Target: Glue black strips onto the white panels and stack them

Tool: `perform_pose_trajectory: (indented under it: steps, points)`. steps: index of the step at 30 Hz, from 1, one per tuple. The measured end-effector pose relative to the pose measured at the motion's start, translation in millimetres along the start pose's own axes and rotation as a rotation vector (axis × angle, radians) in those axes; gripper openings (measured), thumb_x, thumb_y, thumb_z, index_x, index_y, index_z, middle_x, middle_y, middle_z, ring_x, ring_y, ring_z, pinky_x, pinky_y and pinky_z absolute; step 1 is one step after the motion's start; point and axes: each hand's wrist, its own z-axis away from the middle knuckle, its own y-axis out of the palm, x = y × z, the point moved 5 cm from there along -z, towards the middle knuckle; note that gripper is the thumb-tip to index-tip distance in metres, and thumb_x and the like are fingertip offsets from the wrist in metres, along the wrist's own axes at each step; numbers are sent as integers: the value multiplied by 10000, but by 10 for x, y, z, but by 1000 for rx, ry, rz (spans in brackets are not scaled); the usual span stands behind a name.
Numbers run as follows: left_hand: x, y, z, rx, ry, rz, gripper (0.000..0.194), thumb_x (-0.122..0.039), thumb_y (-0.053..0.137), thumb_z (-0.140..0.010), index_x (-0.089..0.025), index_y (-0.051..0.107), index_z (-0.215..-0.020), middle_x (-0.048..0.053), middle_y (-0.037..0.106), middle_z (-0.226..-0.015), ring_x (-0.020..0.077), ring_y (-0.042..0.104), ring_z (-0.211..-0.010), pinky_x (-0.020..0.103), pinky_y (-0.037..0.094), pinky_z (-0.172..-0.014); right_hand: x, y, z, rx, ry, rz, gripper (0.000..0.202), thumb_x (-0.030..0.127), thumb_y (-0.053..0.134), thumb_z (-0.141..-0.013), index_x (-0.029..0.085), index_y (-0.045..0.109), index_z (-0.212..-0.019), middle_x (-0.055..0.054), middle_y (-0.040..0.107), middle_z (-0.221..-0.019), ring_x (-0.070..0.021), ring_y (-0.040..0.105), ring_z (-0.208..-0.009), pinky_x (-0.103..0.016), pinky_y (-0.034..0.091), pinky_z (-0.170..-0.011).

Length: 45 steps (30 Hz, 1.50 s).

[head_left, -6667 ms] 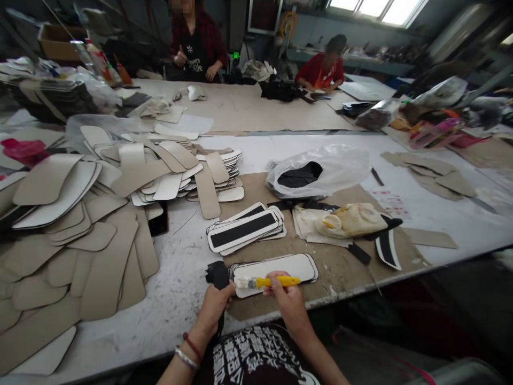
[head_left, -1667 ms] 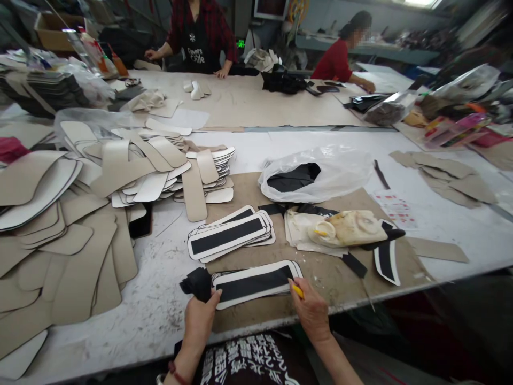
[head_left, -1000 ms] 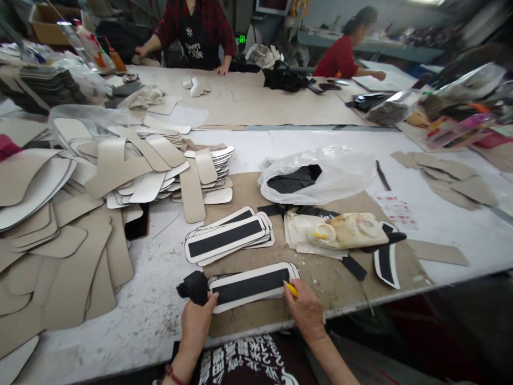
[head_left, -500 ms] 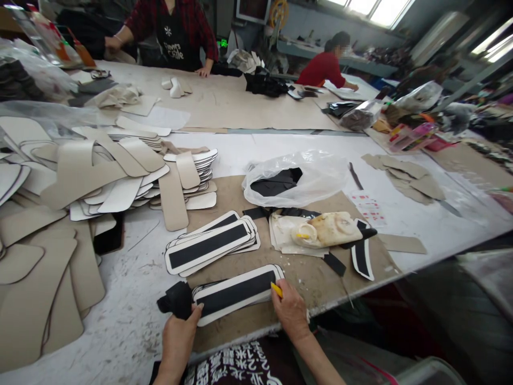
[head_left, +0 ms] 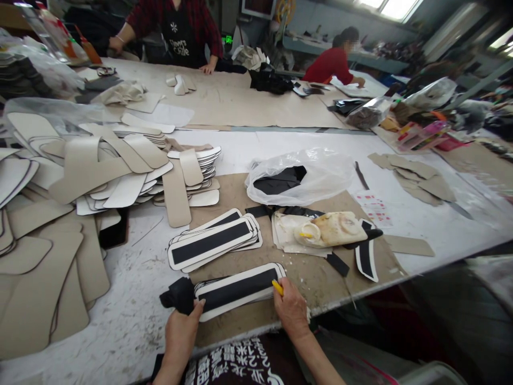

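A small stack of white rounded panels (head_left: 256, 295) lies in front of me, the top one bearing a black strip (head_left: 240, 289). Bunched black material (head_left: 178, 295) is gripped in my left hand (head_left: 180, 329), whose thumb rests at the panel's left end. At the right end, my right hand (head_left: 292, 309) is closed around a yellow tool (head_left: 277, 287); only its short yellow end shows, and the rest is hidden by the fingers. Just beyond lies a second pile of similar white panels with black strips (head_left: 212, 243).
Beige panels (head_left: 64, 283) are heaped at the left. A clear plastic bag (head_left: 320, 174) with black pieces stands behind a stained plastic container (head_left: 340, 229). A curved panel (head_left: 366, 261) lies to the right, near the table edge. A person in a black apron (head_left: 180, 37) stands across the table.
The view has shifted slightly, so the scene sits a little further right. Both hands keep nearly the same place and hold on the panel's ends.
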Motion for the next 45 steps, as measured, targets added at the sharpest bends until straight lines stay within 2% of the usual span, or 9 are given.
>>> perform_pose_trajectory:
  steps: [7, 11, 16, 19, 22, 29, 35, 40, 45]
  points:
    - [30, 36, 0, 14, 7, -25, 315, -463, 573, -581, -161, 617, -661, 95, 625, -610, 307, 599, -750, 341, 398, -644, -10, -7, -32, 13, 31, -27, 200, 316, 375, -857, 207, 481, -728, -22, 583, -622, -159, 558, -563, -251, 333, -530]
    - [40, 24, -10, -17, 61, -56, 295, -491, 575, -589, -198, 569, -625, 39, 578, -538, 264, 583, -653, 327, 386, -620, -78, -47, -58, 34, 123, -208, 215, 374, 365, -853, 208, 483, -783, -3, 581, -608, -152, 553, -505, -248, 348, -503]
    - [56, 29, -16, -28, 86, 3, 294, -484, 593, -578, -196, 564, -631, 22, 571, -525, 252, 578, -625, 322, 381, -599, -167, -152, -86, -13, 221, -365, 247, 412, 364, -842, 201, 492, -851, -39, 621, -703, -178, 596, -599, -261, 407, -539]
    - [55, 30, -12, -31, 110, 94, 282, -458, 599, -574, -184, 553, -619, 29, 585, -542, 244, 580, -630, 320, 389, -613, -158, -177, -72, 14, 199, -277, 253, 385, 355, -843, 200, 505, -929, -55, 644, -768, -191, 603, -621, -271, 398, -540]
    - [64, 23, -15, -34, 106, 153, 274, -440, 600, -566, -177, 546, -619, 41, 594, -559, 237, 577, -633, 318, 393, -615, -120, -183, -53, 78, 171, -92, 234, 333, 365, -838, 210, 515, -969, -44, 638, -701, -194, 584, -549, -278, 352, -508]
    - [48, 0, 24, -15, 120, 179, 281, -450, 593, -567, -180, 532, -617, 39, 581, -576, 226, 561, -637, 315, 390, -620, -81, -239, -125, 16, 167, -34, 201, 331, 348, -845, 205, 495, -789, -59, 588, -753, -200, 565, -712, -289, 376, -617]
    - [-69, -146, 176, 29, 132, 190, 292, -464, 583, -575, -179, 544, -623, 24, 566, -572, 215, 540, -636, 315, 385, -628, -137, -137, -126, 126, 185, -80, 245, 339, 320, -861, 205, 501, -766, -62, 566, -759, -199, 541, -710, -297, 378, -634]
    - [-124, -239, 213, 72, 131, 390, 303, -439, 669, -497, -175, 538, -568, -29, 506, -490, 165, 495, -552, 279, 379, -573, -129, -190, -139, 154, 194, -155, 289, 363, 287, -871, 205, 495, -746, -67, 556, -758, -200, 527, -723, -308, 381, -661]
    - [-32, -267, 164, 142, 15, 595, 373, -397, 738, -457, -149, 585, -690, -11, 572, -615, 157, 524, -626, 266, 413, -628, -89, -350, -186, 158, 240, -342, 380, 488, 286, -856, 206, 470, -679, -41, 530, -707, -185, 505, -698, -309, 383, -673]
